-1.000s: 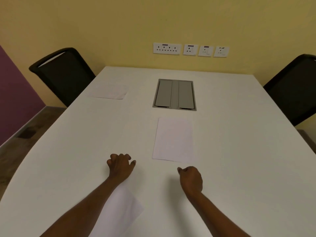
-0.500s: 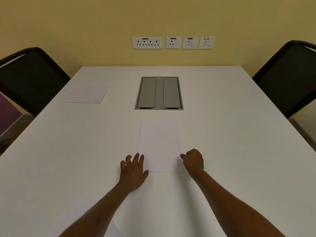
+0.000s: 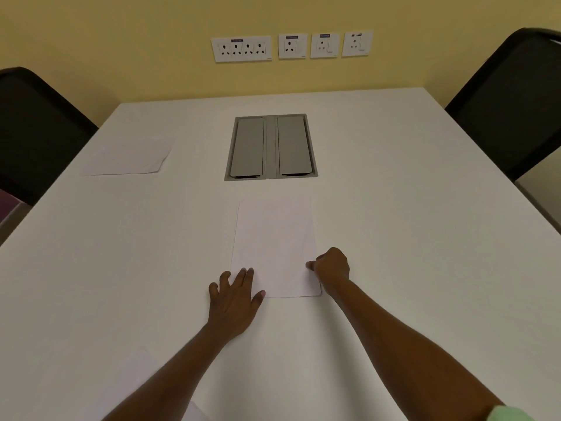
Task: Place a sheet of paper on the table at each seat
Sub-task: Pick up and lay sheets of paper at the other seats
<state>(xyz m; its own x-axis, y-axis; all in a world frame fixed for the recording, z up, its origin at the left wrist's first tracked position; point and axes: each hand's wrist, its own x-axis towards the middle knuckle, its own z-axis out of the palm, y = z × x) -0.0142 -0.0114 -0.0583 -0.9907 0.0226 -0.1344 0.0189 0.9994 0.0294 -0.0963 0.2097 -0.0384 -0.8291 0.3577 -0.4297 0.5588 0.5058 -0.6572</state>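
A white sheet of paper (image 3: 274, 244) lies flat in the middle of the white table (image 3: 409, 253). My left hand (image 3: 235, 296) rests flat with fingers spread on the sheet's near left corner. My right hand (image 3: 331, 265) is curled, its fingertips pinching the sheet's right edge. A second sheet (image 3: 129, 156) lies at the far left, in front of the left black chair (image 3: 33, 129). A third sheet (image 3: 127, 387) lies near the bottom edge, partly hidden under my left arm. No paper lies in front of the right black chair (image 3: 513, 101).
A grey two-lidded cable box (image 3: 271, 147) is set into the table beyond the middle sheet. White wall sockets (image 3: 291, 47) sit on the yellow wall behind the table's far edge.
Both hands moved forward to the middle sheet; the left hand opened flat onto its corner and the right reached its right edge. The view shifted right, so the near sheet slid down out of sight.
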